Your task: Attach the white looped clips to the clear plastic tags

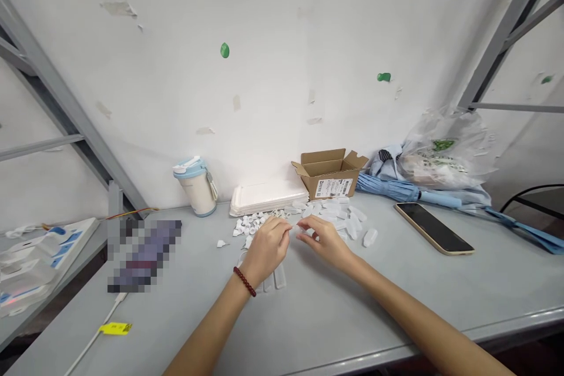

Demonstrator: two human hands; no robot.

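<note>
My left hand [268, 247], with a dark red bead bracelet [245, 282] at its wrist, is closed in a pinch. My right hand [325, 241] faces it from the right, fingers bent and fingertips almost meeting the left ones. Something tiny and pale shows between the fingertips, too small to name. Beyond my left hand lies a heap of small white caps [252, 222], some with a thin stem; one stray cap [222, 244] sits to the left. Behind my right hand are several translucent plastic sleeves [352, 224]. More clear sleeves [279, 276] lie beneath my left hand.
An open cardboard box [330, 176] and a stack of white trays [268, 196] stand by the wall. A tumbler [196, 187] is left of them. Rightward lie a phone [434, 228], a folded blue umbrella [388, 187] and a plastic bag [445, 153]. A tagged cable [99, 332] crosses the table's left side.
</note>
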